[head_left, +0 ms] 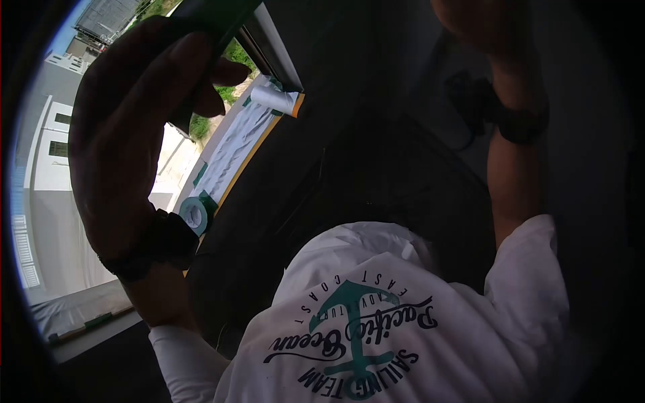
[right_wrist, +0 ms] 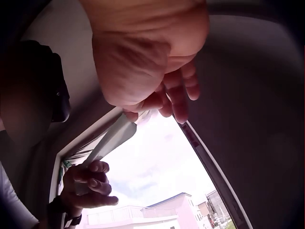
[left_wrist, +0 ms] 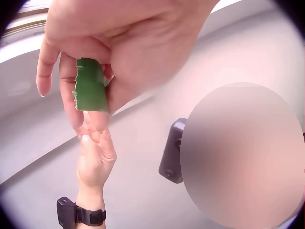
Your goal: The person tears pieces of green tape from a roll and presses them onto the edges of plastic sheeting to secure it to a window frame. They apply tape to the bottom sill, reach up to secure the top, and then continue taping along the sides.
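A short strip of green tape (left_wrist: 90,86) with a torn, ragged edge is pinched between the thumb and fingers of my left hand (left_wrist: 128,52). In the right wrist view the tape (right_wrist: 112,138) stretches from the left hand (right_wrist: 88,186) up to the right hand (right_wrist: 147,67), whose thumb and fingers pinch its other end. Both hands are raised in front of a window; in the head view the left hand (head_left: 127,134) is at the left and the right hand (head_left: 477,27) is cut off by the top edge.
On the windowsill lies a roll of green tape (head_left: 195,215). Beyond it is a crinkled white sheet (head_left: 232,151) with an orange edge, its far end rolled up (head_left: 272,99). Dark green tape pieces (head_left: 200,173) sit along the sheet. The window frame (right_wrist: 214,167) borders the opening.
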The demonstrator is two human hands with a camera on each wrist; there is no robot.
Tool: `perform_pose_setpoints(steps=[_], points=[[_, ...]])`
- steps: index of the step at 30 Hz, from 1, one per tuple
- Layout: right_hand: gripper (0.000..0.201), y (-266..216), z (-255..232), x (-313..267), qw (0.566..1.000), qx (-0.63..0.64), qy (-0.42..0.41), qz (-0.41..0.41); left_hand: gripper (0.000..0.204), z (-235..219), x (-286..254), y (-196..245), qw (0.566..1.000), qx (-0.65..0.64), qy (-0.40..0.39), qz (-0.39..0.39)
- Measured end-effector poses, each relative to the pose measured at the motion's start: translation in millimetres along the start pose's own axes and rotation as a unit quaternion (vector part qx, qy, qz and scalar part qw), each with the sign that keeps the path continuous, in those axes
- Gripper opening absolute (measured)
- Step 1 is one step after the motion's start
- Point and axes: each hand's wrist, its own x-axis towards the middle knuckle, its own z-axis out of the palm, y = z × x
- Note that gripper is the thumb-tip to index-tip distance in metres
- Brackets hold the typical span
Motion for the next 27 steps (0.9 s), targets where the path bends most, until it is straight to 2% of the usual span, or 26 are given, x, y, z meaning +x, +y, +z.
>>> perform_pose_setpoints(steps=[1,2,3,5,6,7,8,10,12,13,15,17,18,20,21,23,24,26,27], points=[[0.039,-2,8,-14,0.998,-0.035,-0.018,-0.048,0.032,-1,-9,-12,0.996,0.08,-0.006,0.047],[0.042,-3,16,-27,0.992,-0.068,-0.034,-0.096,0.033,-3,-13,-14,0.995,0.097,-0.004,0.004],[0.042,-8,31,-40,0.996,-0.046,0.017,-0.074,0.035,-1,-17,-11,0.992,0.086,-0.003,-0.089],[0.041,-22,15,-62,0.999,-0.045,0.003,-0.011,0.04,0,-24,-11,0.967,0.064,-0.001,-0.246],[0.04,-29,7,-72,0.999,-0.046,-0.004,0.021,0.04,-3,-37,-20,0.968,0.035,0.01,-0.249],[0.039,-31,1,-92,0.984,-0.033,-0.04,0.173,0.041,-7,-50,-30,0.967,0.006,0.022,-0.252],[0.033,-37,5,-110,0.964,0.008,-0.081,0.252,0.043,-12,-57,-39,0.97,-0.023,0.029,-0.242],[0.029,-62,20,-142,0.895,0.084,-0.168,0.404,0.032,-11,-62,-45,0.957,-0.07,-0.024,-0.28],[0.031,-108,44,-166,0.782,0.182,-0.285,0.524,0.038,1,-79,-55,0.953,-0.111,-0.019,-0.281],[0.037,-131,60,-188,0.766,0.224,-0.296,0.525,0.04,4,-85,-60,0.943,-0.126,-0.033,-0.306],[0.038,-164,85,-212,0.642,0.291,-0.359,0.612,0.033,17,-100,-74,0.933,-0.118,-0.033,-0.339],[0.05,-186,108,-240,0.533,0.38,-0.378,0.655,0.028,27,-117,-86,0.931,-0.1,-0.044,-0.349],[0.05,-195,117,-251,0.529,0.383,-0.381,0.655,0.027,31,-124,-91,0.929,-0.086,-0.05,-0.356],[0.078,-207,130,-268,0.445,0.445,-0.455,0.63,0.026,35,-142,-102,0.927,-0.067,-0.062,-0.365],[0.078,-212,136,-276,0.443,0.444,-0.457,0.63,0.026,37,-146,-103,0.918,-0.061,-0.073,-0.386],[0.105,-222,147,-288,0.358,0.511,-0.511,0.591,0.025,42,-162,-109,0.912,-0.077,-0.061,-0.398],[0.105,-226,148,-291,0.356,0.513,-0.513,0.589,0.025,43,-166,-108,0.907,-0.09,-0.048,-0.408],[0.117,-235,155,-293,0.276,0.562,-0.554,0.548,0.025,45,-172,-109,0.905,-0.087,-0.055,-0.413],[0.12,-244,159,-300,0.262,0.571,-0.562,0.538,0.025,47,-177,-110,0.901,-0.091,-0.052,-0.42]])
